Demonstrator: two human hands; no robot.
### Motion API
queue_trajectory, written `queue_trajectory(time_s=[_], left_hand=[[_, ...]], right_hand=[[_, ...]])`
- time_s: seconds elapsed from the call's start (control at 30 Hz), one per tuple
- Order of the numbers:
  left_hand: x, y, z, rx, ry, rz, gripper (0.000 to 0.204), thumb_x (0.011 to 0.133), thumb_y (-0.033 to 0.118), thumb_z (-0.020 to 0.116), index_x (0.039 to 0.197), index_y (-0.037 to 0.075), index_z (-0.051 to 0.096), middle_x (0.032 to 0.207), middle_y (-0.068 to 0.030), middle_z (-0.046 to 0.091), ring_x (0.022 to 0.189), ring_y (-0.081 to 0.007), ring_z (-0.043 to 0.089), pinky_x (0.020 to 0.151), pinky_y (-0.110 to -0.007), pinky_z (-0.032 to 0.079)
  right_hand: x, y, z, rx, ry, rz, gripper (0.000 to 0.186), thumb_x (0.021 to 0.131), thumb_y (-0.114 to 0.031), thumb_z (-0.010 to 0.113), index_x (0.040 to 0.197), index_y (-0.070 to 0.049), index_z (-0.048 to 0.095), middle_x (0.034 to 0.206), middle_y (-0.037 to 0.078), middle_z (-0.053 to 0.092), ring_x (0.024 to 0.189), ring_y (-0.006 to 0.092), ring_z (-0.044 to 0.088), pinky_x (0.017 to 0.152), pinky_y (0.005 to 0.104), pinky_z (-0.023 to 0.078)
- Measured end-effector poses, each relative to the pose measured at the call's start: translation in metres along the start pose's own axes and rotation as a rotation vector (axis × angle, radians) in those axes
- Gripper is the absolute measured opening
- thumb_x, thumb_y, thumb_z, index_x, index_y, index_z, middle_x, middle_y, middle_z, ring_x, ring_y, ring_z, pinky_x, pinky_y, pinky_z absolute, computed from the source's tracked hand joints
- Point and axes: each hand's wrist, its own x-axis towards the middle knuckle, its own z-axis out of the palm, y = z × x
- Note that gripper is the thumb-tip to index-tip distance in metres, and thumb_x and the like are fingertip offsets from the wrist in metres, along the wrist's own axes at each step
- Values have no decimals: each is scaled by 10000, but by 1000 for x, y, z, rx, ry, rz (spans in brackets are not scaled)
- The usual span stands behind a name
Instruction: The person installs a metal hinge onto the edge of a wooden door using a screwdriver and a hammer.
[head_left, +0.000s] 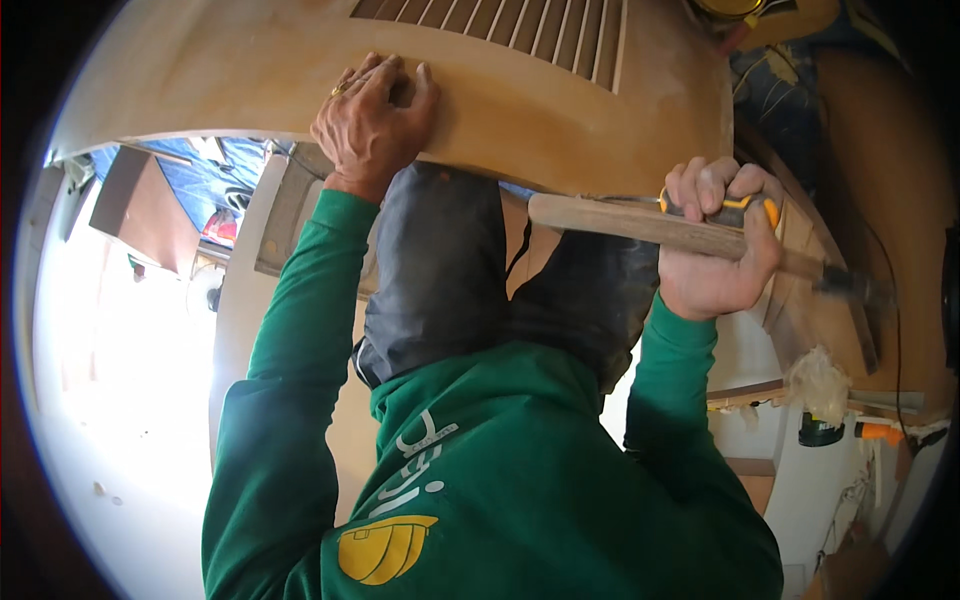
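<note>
A curved tan wooden panel (530, 130) with a slatted section (490, 30) spans the upper view. My left hand (375, 125) rests on the panel with its fingers bent and slightly apart, holding nothing visible. My right hand (720, 240) is closed around a long, flat wooden strip (610, 220) and a yellow-and-black handled tool (762, 213), whose thin metal shaft lies along the strip by the panel's lower edge. The strip's right end is blurred.
My dark-trousered legs are below the panel. At left are a brown board (145, 210), blue sheeting (210, 165) and bright light. At right are a dark cable (890, 300), a clump of pale material (815, 385) and an orange-handled tool (875, 431). A yellow round object sits at top right.
</note>
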Motion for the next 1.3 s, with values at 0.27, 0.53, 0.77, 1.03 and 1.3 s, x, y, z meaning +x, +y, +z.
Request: queue_trajectory(time_s=[0.27, 0.53, 0.77, 1.03, 1.3], left_hand=[[1, 4, -4, 43, -3, 0, 396, 898, 471, 765, 1005, 96, 834, 1039, -107, 832, 1038, -331, 790, 945, -436, 618], [3, 3, -7, 54, 0, 14, 373, 907, 471, 762, 994, 114, 825, 999, -80, 828, 966, -323, 792, 905, -439, 619], [5, -2, 7, 29, 59, 44, 351, 900, 428, 789, 1048, 116, 852, 1029, -113, 830, 999, -340, 799, 965, -454, 611], [1, -7, 12, 48, 60, 84, 328, 895, 388, 798, 1037, 96, 847, 1080, -110, 824, 1063, -317, 788, 966, -439, 609], [9, 13, -11, 33, -63, -10, 413, 931, 532, 698, 863, 131, 769, 980, -40, 777, 940, -317, 755, 804, -478, 590]], right_hand=[[-10, -6, 4, -36, 35, -46, 183, 884, -182, 600, 994, -76, 498, 893, 101, 501, 824, 216, 431, 771, 414, 386], [-28, -5, -2, -67, -7, -115, 205, 858, -202, 599, 977, -99, 466, 931, 92, 477, 869, 233, 415, 817, 436, 365], [-18, -14, -10, -106, -78, -97, 238, 844, -220, 608, 990, -108, 456, 950, 86, 462, 915, 240, 410, 851, 460, 343], [44, -23, -13, -16, 151, 156, 186, 962, -169, 601, 1103, -62, 546, 912, 101, 528, 814, 214, 498, 775, 405, 428], [64, -12, 14, -75, 119, 176, 172, 967, -188, 648, 1069, -77, 566, 837, 84, 537, 725, 188, 528, 714, 345, 437]])
